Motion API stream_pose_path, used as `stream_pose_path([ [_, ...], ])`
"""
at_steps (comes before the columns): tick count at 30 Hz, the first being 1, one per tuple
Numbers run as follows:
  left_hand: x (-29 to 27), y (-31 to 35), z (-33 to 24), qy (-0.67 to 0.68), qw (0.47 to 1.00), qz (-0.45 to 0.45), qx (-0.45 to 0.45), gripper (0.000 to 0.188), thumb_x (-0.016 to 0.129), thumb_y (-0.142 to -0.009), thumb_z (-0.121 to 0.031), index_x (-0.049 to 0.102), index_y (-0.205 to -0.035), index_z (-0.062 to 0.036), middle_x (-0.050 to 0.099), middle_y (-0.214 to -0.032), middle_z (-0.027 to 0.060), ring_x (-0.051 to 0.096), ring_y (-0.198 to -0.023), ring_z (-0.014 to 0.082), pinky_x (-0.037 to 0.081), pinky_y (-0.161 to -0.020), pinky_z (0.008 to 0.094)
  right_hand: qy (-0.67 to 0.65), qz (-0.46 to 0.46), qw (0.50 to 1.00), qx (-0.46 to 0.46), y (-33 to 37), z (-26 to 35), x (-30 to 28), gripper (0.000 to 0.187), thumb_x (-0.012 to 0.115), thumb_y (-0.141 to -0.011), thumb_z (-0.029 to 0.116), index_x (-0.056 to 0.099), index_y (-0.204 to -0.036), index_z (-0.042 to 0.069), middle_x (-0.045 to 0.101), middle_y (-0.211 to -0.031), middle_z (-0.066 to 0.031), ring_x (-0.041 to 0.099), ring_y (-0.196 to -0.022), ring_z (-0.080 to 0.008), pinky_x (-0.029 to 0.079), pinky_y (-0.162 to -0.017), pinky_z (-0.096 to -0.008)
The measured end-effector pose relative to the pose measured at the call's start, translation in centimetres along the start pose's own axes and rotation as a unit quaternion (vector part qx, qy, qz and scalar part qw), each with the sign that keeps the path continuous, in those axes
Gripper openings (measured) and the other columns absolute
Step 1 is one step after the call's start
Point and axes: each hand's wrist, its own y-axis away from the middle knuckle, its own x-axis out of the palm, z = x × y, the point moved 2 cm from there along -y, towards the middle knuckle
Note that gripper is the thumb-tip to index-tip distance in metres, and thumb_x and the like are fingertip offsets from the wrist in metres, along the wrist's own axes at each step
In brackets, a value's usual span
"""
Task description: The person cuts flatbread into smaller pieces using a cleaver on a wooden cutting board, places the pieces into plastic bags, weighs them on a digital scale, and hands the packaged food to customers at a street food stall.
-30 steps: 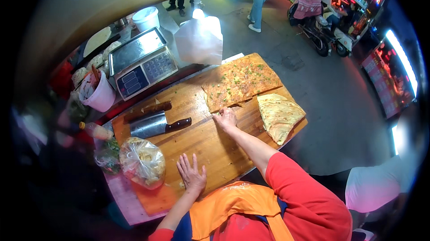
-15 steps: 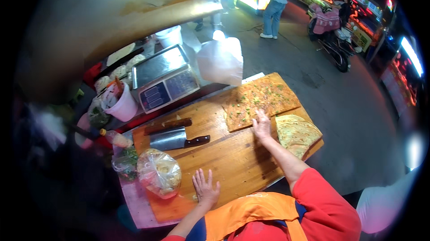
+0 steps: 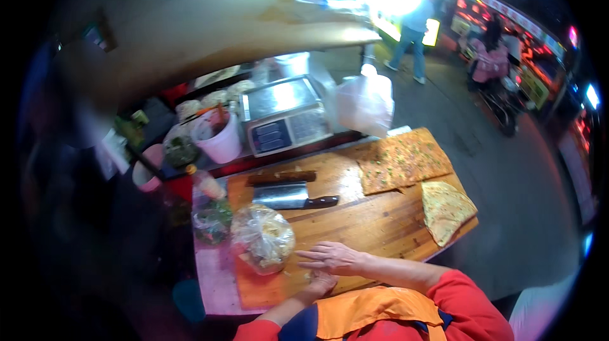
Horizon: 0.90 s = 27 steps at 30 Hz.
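My right hand (image 3: 333, 257) reaches across the front of the wooden board (image 3: 355, 227), palm down, fingers stretched toward the left. Just below it is my left hand (image 3: 322, 282), its fingers mostly hidden under the right one. Beside the fingertips sits a clear plastic bag (image 3: 263, 239) of pale food. A cleaver (image 3: 280, 196) with a dark handle lies flat beyond the hands, and a brown wooden rod (image 3: 281, 178) lies behind it. Toward the board's far right rest a rectangular flatbread (image 3: 406, 160) topped with green bits and a folded pale flatbread (image 3: 446, 211).
Behind the board stand a scale (image 3: 285, 116) with a metal pan, a white bucket (image 3: 219, 141) of utensils and a hanging bundle of white plastic bags (image 3: 366, 103). A bottle (image 3: 208, 183) and a bag of greens (image 3: 213, 220) are at left. A person (image 3: 411, 39) walks beyond, near a parked scooter (image 3: 498, 97).
My right hand has left the rectangular flatbread and come back left, over my left hand. My left hand's spread fingers are now mostly covered. The whole view has shifted.
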Motion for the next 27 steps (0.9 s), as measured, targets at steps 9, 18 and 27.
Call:
stream_pose_path([
  [9,-12.2,8.1,4.2,-0.078,0.967,-0.005,0.242,0.050,0.061,-0.088,-0.019,0.052,-0.135,-0.0012,0.045,-0.146,0.0239,0.042,-0.137,0.0389,0.033,-0.115,0.0479,0.137,-0.127,0.833,0.521,18.5,-2.3,9.0,0.072,0.069,-0.084,0.030,0.040,-0.146,0.005,0.034,-0.151,-0.0250,0.032,-0.139,-0.0428,0.027,-0.114,-0.0507],
  [18,-19.1,13.2,7.7,-0.050,0.975,0.059,0.210,0.068,0.068,-0.085,-0.027,0.045,-0.145,-0.0044,0.040,-0.150,0.0246,0.040,-0.139,0.0400,0.041,-0.110,0.0442,0.163,-0.122,0.669,0.715,20.6,-0.6,12.3,0.074,0.056,-0.093,0.042,0.029,-0.155,0.012,0.017,-0.162,-0.0183,0.018,-0.149,-0.0338,0.014,-0.121,-0.0480],
  [27,-18.6,13.7,9.0,-0.049,0.977,0.076,0.195,0.071,0.066,-0.085,-0.026,0.040,-0.148,-0.0069,0.033,-0.156,0.0216,0.033,-0.144,0.0362,0.035,-0.115,0.0426,0.160,-0.155,0.663,0.715,20.0,-0.3,12.0,0.070,0.059,-0.093,0.038,0.033,-0.153,0.013,0.022,-0.162,-0.0167,0.021,-0.149,-0.0332,0.017,-0.120,-0.0472],
])
